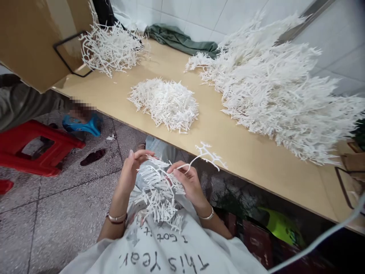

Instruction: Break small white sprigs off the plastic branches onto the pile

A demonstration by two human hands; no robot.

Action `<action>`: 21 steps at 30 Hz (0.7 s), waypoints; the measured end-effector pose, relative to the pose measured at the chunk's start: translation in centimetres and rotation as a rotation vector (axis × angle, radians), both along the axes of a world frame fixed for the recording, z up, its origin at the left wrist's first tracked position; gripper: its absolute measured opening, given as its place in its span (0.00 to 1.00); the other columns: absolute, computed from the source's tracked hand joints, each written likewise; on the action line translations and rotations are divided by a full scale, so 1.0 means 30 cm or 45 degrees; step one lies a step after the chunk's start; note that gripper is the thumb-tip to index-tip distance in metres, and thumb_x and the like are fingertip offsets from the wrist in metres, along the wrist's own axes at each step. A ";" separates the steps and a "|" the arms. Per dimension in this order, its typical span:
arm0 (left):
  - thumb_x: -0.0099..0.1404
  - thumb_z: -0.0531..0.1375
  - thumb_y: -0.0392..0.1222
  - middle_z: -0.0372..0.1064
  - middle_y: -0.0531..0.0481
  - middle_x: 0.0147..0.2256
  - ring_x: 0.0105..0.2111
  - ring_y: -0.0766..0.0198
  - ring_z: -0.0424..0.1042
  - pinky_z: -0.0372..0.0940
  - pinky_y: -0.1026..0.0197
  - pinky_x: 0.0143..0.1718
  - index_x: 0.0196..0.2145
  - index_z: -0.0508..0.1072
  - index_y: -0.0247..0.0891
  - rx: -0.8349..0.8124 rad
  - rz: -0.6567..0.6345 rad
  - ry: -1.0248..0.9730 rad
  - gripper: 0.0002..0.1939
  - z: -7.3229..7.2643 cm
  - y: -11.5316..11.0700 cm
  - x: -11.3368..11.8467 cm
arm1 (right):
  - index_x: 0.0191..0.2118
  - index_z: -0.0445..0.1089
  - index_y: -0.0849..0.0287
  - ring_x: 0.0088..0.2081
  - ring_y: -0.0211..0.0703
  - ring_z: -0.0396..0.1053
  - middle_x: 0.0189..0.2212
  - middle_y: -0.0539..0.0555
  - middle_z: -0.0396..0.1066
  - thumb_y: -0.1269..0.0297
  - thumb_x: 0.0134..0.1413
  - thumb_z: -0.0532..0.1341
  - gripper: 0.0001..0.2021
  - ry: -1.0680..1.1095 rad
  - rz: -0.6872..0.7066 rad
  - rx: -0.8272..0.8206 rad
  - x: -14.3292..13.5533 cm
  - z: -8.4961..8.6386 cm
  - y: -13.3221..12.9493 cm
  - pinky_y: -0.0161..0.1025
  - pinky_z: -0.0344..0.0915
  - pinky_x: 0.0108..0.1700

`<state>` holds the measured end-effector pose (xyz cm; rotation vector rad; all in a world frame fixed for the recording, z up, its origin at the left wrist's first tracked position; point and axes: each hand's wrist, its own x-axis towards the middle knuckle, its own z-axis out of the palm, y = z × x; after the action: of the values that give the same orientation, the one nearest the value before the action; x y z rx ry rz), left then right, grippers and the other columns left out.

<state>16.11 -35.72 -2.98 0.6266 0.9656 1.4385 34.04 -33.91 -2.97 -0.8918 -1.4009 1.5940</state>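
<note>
A white branched piece with many thin tips point(159, 190) lies over my lap, in front of my shirt. My left hand point(132, 167) is at its left edge; the thumb and fingers are apart, and some fingertips are hidden behind the white tips. My right hand point(189, 180) pinches the stem of the white branches at their upper right. From that pinch a bare white twig point(211, 156) reaches up and right to the table edge. Beyond it, on the table point(211, 129), sits a heap of small white pieces point(168, 102).
A large pile of white branches point(273, 87) covers the table's right side; another pile point(114, 47) is at the back left. A green cloth point(182, 40) lies by the wall. Left are a cardboard box point(37, 38), a red stool point(34, 152) and a person's sleeve point(25, 102).
</note>
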 end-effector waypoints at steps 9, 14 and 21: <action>0.45 0.62 0.70 0.75 0.40 0.40 0.40 0.51 0.73 0.67 0.56 0.43 0.46 0.74 0.36 -0.019 -0.053 -0.014 0.40 -0.081 -0.015 0.059 | 0.39 0.75 0.55 0.33 0.40 0.69 0.32 0.53 0.75 0.62 0.61 0.57 0.09 -0.183 -0.218 0.333 0.017 -0.015 -0.023 0.37 0.63 0.36; 0.50 0.68 0.52 0.77 0.43 0.35 0.38 0.53 0.73 0.65 0.56 0.45 0.33 0.79 0.35 -0.016 -0.084 0.326 0.18 -0.065 0.031 0.043 | 0.41 0.75 0.55 0.40 0.45 0.71 0.36 0.55 0.76 0.64 0.59 0.58 0.09 -0.281 -0.095 0.552 0.047 0.003 0.003 0.46 0.65 0.47; 0.53 0.67 0.44 0.71 0.50 0.23 0.25 0.64 0.67 0.63 0.65 0.31 0.22 0.76 0.35 0.123 -0.115 0.552 0.10 0.010 0.111 0.063 | 0.64 0.53 0.52 0.55 0.53 0.66 0.60 0.64 0.59 0.54 0.43 0.70 0.43 -0.126 0.580 0.376 0.224 0.026 0.080 0.45 0.68 0.49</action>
<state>17.99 -32.38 -2.67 1.0697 1.1890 1.2992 40.78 -31.52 -2.20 -0.5029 -1.9529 1.6179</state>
